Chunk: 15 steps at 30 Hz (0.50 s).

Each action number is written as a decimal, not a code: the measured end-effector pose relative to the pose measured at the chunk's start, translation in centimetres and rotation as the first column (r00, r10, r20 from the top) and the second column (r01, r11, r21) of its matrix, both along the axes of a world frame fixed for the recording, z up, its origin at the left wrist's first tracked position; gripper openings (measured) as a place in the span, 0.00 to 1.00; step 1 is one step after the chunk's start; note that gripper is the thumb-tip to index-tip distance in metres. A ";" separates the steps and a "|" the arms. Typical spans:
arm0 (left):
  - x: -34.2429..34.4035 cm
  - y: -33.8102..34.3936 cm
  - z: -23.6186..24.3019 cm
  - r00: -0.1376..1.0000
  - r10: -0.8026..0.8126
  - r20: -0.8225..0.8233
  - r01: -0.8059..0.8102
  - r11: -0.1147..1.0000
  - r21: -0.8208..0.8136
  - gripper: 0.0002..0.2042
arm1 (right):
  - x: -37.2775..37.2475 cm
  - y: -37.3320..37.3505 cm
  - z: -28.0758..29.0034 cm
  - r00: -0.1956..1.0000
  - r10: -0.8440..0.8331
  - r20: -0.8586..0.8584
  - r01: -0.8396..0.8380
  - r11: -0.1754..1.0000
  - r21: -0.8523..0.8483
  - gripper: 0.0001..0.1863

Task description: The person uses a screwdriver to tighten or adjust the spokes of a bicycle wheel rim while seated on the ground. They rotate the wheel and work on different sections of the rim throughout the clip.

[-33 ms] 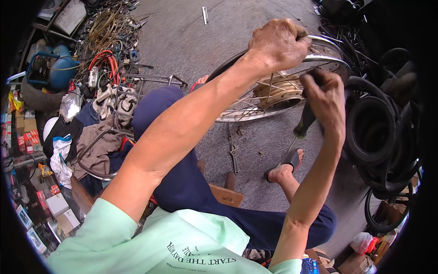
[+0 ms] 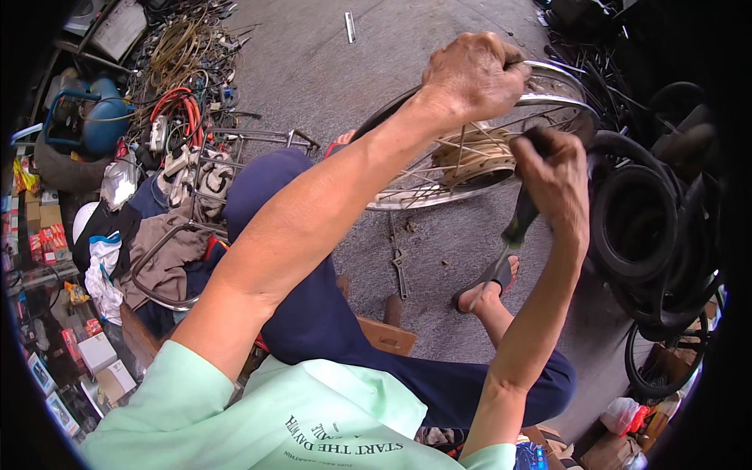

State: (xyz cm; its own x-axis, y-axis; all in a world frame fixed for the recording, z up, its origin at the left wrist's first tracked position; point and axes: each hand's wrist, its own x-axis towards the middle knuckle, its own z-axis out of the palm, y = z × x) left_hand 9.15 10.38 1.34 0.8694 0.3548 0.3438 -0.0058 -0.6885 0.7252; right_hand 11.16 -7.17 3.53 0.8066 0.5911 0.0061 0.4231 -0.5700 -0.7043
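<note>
A spoked wheel with a silver rim and a gold-coloured hub stands tilted in front of me. My left hand is closed on the far upper part of its rim. Close to the rim's right side, my right hand is curled round a screwdriver. Its dark handle sits below my fingers, with the thin metal shaft slanting down toward my sandalled foot. The fingertips of my right hand are in shadow, and I cannot tell whether they touch the wheel.
On the floor below the wheel lies an adjustable wrench, near a wooden block. Black tyres are piled at right. A metal frame, clothes and heaped cables crowd the left, beside a blue tank.
My right hand has shifted slightly down and left with the screwdriver, whose shaft now shows more plainly. My left hand stays on the rim, moved very slightly left.
</note>
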 end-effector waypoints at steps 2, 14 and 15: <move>0.1 0.1 0.3 0.998 -0.020 -0.053 0.020 1.000 0.000 0.14 | -0.6 -1.9 0.3 0.995 -0.091 -0.039 0.086 0.991 -0.106 0.16; -1.6 3.4 -0.4 0.957 -0.289 -0.039 0.275 0.939 -0.208 0.18 | 2.9 -12.5 3.1 0.872 -0.364 0.328 0.421 0.899 -0.120 0.21; -1.8 3.4 0.0 0.945 -0.322 -0.055 0.302 0.926 -0.228 0.17 | 3.2 -13.5 3.0 0.865 -0.348 0.361 0.410 0.905 -0.111 0.22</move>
State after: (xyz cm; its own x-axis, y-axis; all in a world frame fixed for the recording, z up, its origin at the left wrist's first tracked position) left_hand 7.34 13.80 1.36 0.9716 0.1169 0.2057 -0.1235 -0.4909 0.8624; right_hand 14.34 -20.66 6.56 0.9386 0.2558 0.2314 0.3351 -0.8352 -0.4361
